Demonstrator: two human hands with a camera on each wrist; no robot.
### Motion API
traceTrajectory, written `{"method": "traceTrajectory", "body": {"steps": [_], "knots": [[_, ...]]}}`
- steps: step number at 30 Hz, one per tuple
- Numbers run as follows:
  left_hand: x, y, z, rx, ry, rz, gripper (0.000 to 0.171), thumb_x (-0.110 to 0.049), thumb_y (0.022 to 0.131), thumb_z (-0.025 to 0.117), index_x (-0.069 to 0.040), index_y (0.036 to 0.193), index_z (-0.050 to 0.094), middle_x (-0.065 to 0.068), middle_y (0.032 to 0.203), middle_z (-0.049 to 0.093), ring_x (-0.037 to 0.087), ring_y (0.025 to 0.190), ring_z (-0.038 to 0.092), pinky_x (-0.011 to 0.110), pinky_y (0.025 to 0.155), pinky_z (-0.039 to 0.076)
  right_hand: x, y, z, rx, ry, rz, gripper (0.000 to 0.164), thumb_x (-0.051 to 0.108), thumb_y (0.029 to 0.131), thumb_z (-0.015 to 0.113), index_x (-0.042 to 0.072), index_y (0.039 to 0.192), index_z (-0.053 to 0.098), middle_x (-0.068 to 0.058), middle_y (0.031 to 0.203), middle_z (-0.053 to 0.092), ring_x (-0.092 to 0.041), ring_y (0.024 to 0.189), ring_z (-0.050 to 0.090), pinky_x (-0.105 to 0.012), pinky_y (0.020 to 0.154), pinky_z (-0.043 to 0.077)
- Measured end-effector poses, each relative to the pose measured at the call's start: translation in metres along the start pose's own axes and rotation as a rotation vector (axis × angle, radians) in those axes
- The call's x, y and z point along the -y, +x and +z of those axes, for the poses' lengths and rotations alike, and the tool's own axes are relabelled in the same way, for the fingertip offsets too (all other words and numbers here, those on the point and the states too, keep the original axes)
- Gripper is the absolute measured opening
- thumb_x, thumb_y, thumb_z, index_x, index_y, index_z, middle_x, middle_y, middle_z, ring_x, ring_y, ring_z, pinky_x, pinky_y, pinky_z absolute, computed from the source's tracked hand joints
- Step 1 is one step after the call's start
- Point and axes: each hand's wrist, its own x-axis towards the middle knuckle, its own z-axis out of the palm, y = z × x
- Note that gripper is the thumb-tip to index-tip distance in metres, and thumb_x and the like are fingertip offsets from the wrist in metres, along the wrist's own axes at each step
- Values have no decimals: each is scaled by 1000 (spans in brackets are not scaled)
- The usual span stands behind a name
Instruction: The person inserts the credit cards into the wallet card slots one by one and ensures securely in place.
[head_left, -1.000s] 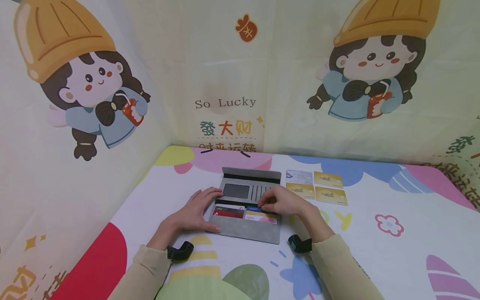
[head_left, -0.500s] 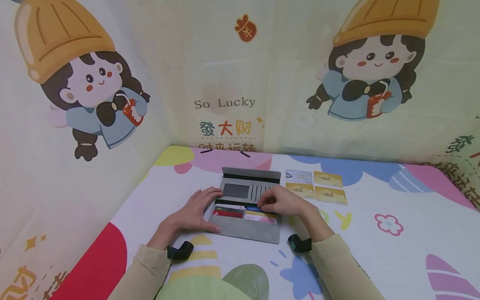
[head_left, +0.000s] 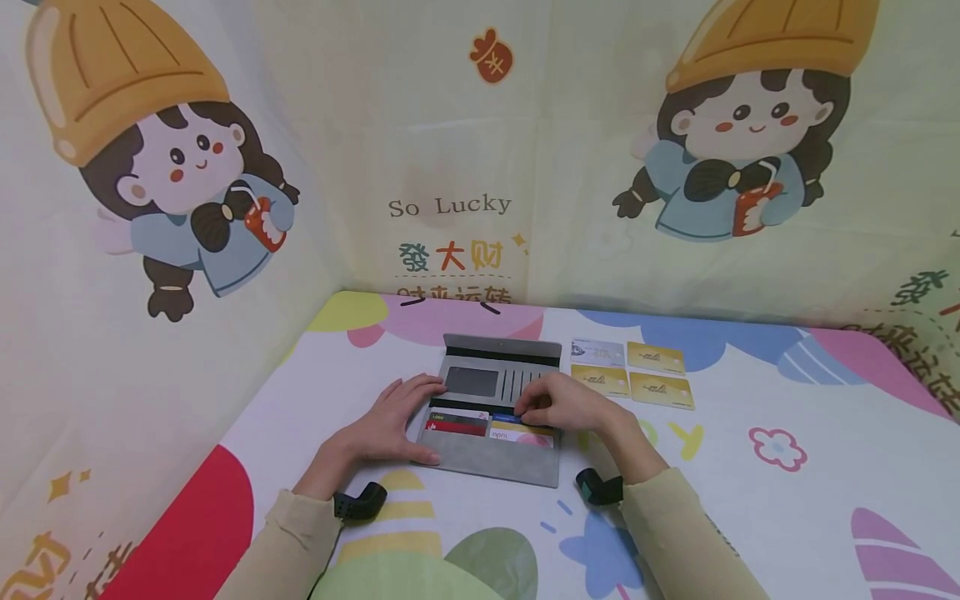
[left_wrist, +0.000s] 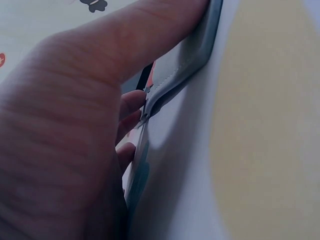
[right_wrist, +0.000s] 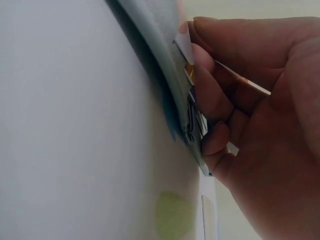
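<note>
A grey wallet (head_left: 487, 471) lies unfolded on the table, its upper flap raised at the back. My left hand (head_left: 386, 421) rests along its left side, fingers spread; the thumb (left_wrist: 160, 30) presses the front panel in the left wrist view. Overlapping cards fill the lower slots: a red card (head_left: 456, 427) on the left, a white-and-pink card (head_left: 517, 435) on the right with a blue card (head_left: 506, 418) behind. With curled fingers my right hand (head_left: 570, 402) pinches at the blue card's top edge, hiding part of it. Its fingertips meet the layered cards in the right wrist view.
Right of the wallet lie a silver card (head_left: 597, 353) and several gold cards (head_left: 663, 390) in two rows. A patterned cloth (head_left: 750, 517) covers the table. A printed backdrop (head_left: 570, 167) hangs behind and at the left.
</note>
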Motion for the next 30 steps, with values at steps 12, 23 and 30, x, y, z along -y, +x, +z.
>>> {"method": "traceTrajectory", "body": {"steps": [12,23,30], "knots": [[2,1,1,15,10,-6,99,-71,62,68,-20,141,37,-4,147,28,13,134,21,45,111,4,0,1,-1,-32,-35,46,8,16,87,65,19,92,71,8,87,64,-14,81,57,-31,74,48],[4,2,2,15,14,-5,99,-70,62,68,-20,141,37,-5,147,27,12,134,20,45,111,5,-2,0,-1,-55,-19,43,9,15,87,65,19,95,70,8,88,64,-16,82,57,-33,76,47],[4,2,2,7,12,2,99,-71,62,67,-19,141,37,-5,146,28,13,134,21,46,110,5,-4,0,-2,-71,-23,38,10,15,87,65,19,96,70,7,90,64,-15,82,56,-33,76,47]]}}
